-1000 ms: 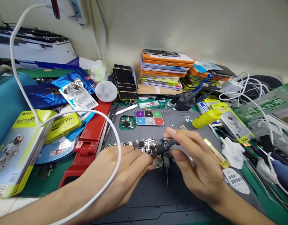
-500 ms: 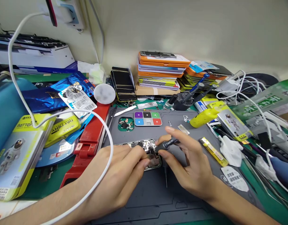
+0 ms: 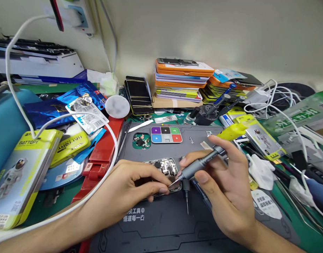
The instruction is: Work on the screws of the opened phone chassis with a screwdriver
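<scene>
An opened phone [image 3: 169, 168] with its inner parts bare lies on the grey mat. My left hand [image 3: 136, 188] is over its near left part, thumb and forefinger pinched close together at the screwdriver's tip; anything between them is too small to make out. In my right hand [image 3: 227, 186] is a grey screwdriver [image 3: 195, 167], tilted, its thin tip pointing down left to the left fingertips above the phone's near edge. Beside the phone's right end a second screwdriver [image 3: 187, 195] lies on the mat. Another dark tool [image 3: 203, 195] is partly hidden under my right hand.
Behind the phone sit a tray with coloured squares [image 3: 166, 135] and a small recess with tiny parts [image 3: 141, 140]. A white cable [image 3: 115, 140] loops over my left forearm. Battery packs [image 3: 32, 175] stand left; stacked boxes [image 3: 181, 84] and a screwdriver holder [image 3: 203, 116] are at the back.
The screwdriver has swung from low over the phone's right end to a raised slant, its tip now at my left fingertips. My left hand has shifted, its thumb and forefinger now showing.
</scene>
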`<state>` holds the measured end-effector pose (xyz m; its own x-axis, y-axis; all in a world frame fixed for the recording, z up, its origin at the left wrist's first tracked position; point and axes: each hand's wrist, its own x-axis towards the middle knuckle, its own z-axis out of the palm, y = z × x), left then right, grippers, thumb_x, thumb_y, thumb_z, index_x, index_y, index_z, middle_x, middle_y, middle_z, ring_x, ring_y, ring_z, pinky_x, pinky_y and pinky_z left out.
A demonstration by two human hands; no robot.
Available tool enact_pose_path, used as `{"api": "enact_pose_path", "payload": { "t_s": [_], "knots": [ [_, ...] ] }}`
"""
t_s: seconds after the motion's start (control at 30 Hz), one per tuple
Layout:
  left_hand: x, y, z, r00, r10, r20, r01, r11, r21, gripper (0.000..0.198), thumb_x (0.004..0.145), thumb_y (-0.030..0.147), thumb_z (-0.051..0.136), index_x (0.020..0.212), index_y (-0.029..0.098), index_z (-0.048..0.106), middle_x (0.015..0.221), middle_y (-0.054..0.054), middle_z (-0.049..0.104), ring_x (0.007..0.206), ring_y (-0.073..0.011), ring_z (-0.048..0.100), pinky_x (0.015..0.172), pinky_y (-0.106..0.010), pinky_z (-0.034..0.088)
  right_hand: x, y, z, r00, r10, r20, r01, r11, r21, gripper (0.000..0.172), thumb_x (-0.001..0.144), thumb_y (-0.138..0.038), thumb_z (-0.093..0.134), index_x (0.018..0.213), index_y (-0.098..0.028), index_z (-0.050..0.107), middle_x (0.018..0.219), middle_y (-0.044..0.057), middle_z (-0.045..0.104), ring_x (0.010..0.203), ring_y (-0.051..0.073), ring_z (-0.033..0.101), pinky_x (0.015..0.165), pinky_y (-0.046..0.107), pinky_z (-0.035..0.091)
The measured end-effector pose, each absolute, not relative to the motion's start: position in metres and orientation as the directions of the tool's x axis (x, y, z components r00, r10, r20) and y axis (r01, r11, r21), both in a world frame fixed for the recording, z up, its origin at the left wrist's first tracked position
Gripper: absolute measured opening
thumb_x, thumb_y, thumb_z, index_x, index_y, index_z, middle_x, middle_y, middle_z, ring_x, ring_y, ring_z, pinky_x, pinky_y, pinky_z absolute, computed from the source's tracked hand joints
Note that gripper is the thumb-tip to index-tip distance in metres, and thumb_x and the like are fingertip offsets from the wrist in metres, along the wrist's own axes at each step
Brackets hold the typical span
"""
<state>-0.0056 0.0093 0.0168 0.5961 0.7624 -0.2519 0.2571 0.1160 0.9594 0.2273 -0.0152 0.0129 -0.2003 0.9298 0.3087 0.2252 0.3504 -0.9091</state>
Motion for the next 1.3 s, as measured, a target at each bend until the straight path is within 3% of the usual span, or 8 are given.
{"api": "enact_pose_path", "payload": {
  "t_s": [0.2,0.5,0.93,1.3],
  "knots": [
    [-0.0045,0.0101,0.0173,0.582,0.75,-0.314,0.25,0.203,0.947,0.017,0.096,0.036,0.071,0.099,0.023,0.082,0.09,0.003,0.076,0.07,-0.0054,0.065,0.066,-0.012,0.049,0.228,-0.0131,0.0129,-0.189,0.937,0.295,0.213,0.332,-0.919,0.068,0.095,-0.008,0.044,0.154,-0.037,0.029,0.109,0.002,0.069,0.098,0.0,0.069,0.089,0.013,0.064],
    [-0.0048,0.0094,0.0191,0.564,0.769,-0.301,0.318,0.134,0.939,0.017,0.097,0.033,0.067,0.096,0.024,0.081,0.088,0.004,0.075,0.072,-0.0066,0.064,0.062,-0.015,0.043,0.2266,-0.0142,0.0137,-0.197,0.914,0.355,0.183,0.389,-0.903,0.072,0.091,-0.002,0.045,0.153,-0.035,0.03,0.11,0.003,0.069,0.1,0.002,0.07,0.089,0.015,0.065],
    [-0.0049,0.0101,0.0195,0.602,0.742,-0.294,0.212,0.206,0.955,0.022,0.101,0.031,0.063,0.105,0.02,0.082,0.099,-0.002,0.077,0.072,-0.006,0.068,0.067,-0.013,0.05,0.2261,-0.0148,0.0108,-0.115,0.95,0.289,0.142,0.303,-0.942,0.062,0.095,-0.013,0.045,0.149,-0.041,0.032,0.107,0.002,0.069,0.099,0.007,0.072,0.086,0.022,0.067],
    [-0.0057,0.0107,0.02,0.598,0.751,-0.28,0.141,0.246,0.959,0.017,0.099,0.028,0.067,0.101,0.018,0.081,0.097,-0.001,0.078,0.07,-0.0035,0.068,0.068,-0.01,0.051,0.2251,-0.0122,0.0116,-0.122,0.968,0.219,0.054,0.227,-0.972,0.052,0.097,-0.019,0.046,0.144,-0.036,0.032,0.107,0.002,0.071,0.102,0.008,0.074,0.084,0.021,0.067]
  ]
}}
